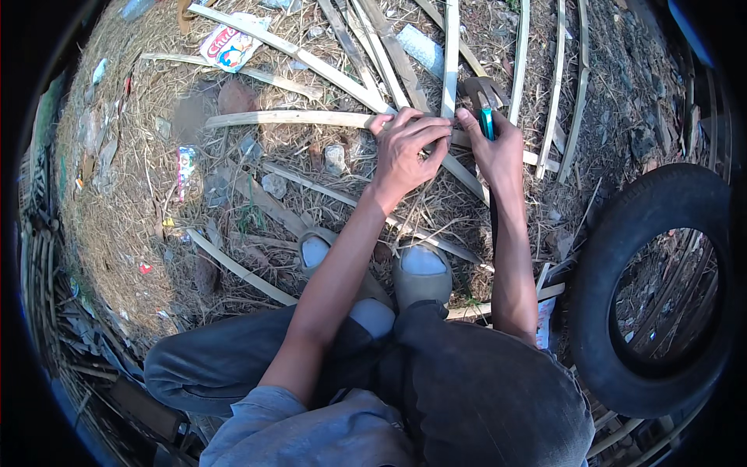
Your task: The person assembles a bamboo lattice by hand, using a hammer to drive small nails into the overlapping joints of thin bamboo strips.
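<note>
My left hand point(411, 146) bends over a crossing of pale wooden strips, its fingertips drawn together on something small or hidden that I cannot make out. One wooden strip point(292, 118) runs in from the left and passes beneath this hand. Close beside it, my right hand point(498, 148) is wrapped around what looks like a claw hammer point(487, 121) with a teal and black handle. The hammer's dark forked head point(484, 90) sticks out beyond the fingers. My right thumb points at the left fingertips. Another strip point(450, 62) lies lengthwise just past both hands.
More long strips point(557, 86) fan out over dry straw at the far side. A black tyre point(603, 311) lies at the right. My sandalled feet point(422, 272) are below the hands. Stones point(334, 159) and a crumpled white wrapper point(232, 45) lie leftward.
</note>
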The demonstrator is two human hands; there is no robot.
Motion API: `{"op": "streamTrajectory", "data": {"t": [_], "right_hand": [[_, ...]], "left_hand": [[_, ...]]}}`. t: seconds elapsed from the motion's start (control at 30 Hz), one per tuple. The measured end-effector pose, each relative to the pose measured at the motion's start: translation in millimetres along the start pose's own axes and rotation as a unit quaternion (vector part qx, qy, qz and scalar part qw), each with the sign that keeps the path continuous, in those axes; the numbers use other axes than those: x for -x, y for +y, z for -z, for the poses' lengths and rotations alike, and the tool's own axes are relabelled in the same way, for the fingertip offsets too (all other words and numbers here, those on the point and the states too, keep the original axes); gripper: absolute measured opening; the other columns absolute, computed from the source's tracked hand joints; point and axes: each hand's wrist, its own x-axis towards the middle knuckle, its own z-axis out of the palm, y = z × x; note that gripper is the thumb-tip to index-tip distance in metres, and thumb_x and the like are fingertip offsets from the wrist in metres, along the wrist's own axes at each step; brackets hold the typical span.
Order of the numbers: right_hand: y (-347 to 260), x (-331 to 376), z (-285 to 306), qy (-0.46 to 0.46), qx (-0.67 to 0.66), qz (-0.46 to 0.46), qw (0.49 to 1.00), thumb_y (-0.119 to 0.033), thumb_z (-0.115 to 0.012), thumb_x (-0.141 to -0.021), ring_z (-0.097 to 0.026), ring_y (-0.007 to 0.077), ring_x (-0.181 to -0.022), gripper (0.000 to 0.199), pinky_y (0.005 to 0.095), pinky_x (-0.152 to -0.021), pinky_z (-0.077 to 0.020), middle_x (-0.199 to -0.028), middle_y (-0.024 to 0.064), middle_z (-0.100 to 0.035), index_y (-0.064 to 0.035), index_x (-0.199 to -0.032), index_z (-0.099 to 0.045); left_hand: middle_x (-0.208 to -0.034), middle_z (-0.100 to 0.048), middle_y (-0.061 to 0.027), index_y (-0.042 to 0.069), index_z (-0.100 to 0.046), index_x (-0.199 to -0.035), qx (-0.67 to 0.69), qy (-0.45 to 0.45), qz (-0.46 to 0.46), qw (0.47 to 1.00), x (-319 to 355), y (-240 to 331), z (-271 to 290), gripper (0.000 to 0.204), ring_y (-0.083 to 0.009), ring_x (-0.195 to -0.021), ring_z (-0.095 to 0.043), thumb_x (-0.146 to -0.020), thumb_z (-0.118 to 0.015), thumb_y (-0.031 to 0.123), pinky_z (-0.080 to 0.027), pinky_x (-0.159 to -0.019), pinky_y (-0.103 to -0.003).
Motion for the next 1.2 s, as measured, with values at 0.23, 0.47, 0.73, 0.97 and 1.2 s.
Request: {"op": "streamTrajectory", "data": {"t": [0.23,0.47,0.73,0.97,1.2], "right_hand": [[1,-20,-20,-0.018,-0.033,-0.013,0.999,-0.036,-0.086,-0.089,-0.058,0.0143,-0.058,0.041,0.0352,-0.057,-0.0486,-0.066,0.0105,-0.069,0.0039,-0.093,-0.079],[-1,-21,-21,-0.030,-0.044,-0.063,0.997,-0.038,-0.087,-0.087,-0.056,0.0131,-0.058,0.043,0.0345,-0.056,-0.0470,-0.066,0.0082,-0.068,0.0035,-0.090,-0.079],[-2,-15,-16,-0.021,-0.055,-0.019,0.998,-0.038,-0.085,-0.090,-0.060,0.0138,-0.060,0.042,0.0351,-0.059,-0.0500,-0.069,0.0099,-0.071,0.0029,-0.095,-0.079],[2,-16,-9,-0.050,-0.049,-0.014,0.997,-0.041,-0.085,-0.090,-0.068,0.0161,-0.068,0.044,0.0341,-0.065,-0.0541,-0.076,0.0096,-0.075,0.0018,-0.094,-0.079],[-8,-25,3,-0.119,-0.070,-0.156,0.978,-0.041,-0.086,-0.089,-0.056,0.0104,-0.052,0.043,0.0298,-0.047,-0.0404,-0.066,0.0037,-0.067,0.0009,-0.093,-0.079]], "left_hand": [[-0.105,-0.078,0.0041,0.016,-0.078,-0.095,0.008,-0.004,0.008,1.000,2,1,0,0.013,-0.0182,-0.102,-0.068,-0.082,-0.079,0.014,-0.031,-0.097,-0.042],[-0.108,-0.079,0.0047,0.016,-0.078,-0.096,-0.011,-0.014,-0.003,1.000,5,-3,2,0.012,-0.0193,-0.105,-0.068,-0.085,-0.079,0.018,-0.031,-0.100,-0.044],[-0.123,-0.075,0.0050,0.018,-0.075,-0.110,0.016,-0.046,0.026,0.999,3,0,8,0.035,-0.0173,-0.109,-0.068,-0.080,-0.086,0.031,-0.032,-0.100,-0.043],[-0.122,-0.076,0.0062,0.018,-0.079,-0.110,0.014,-0.069,0.015,0.997,4,-7,10,0.028,-0.0154,-0.112,-0.067,-0.085,-0.082,0.029,-0.030,-0.102,-0.045],[-0.123,-0.077,0.0049,0.020,-0.081,-0.113,0.016,-0.112,0.034,0.993,0,-4,11,0.033,-0.0131,-0.120,-0.066,-0.085,-0.085,0.036,-0.028,-0.104,-0.045]]}}
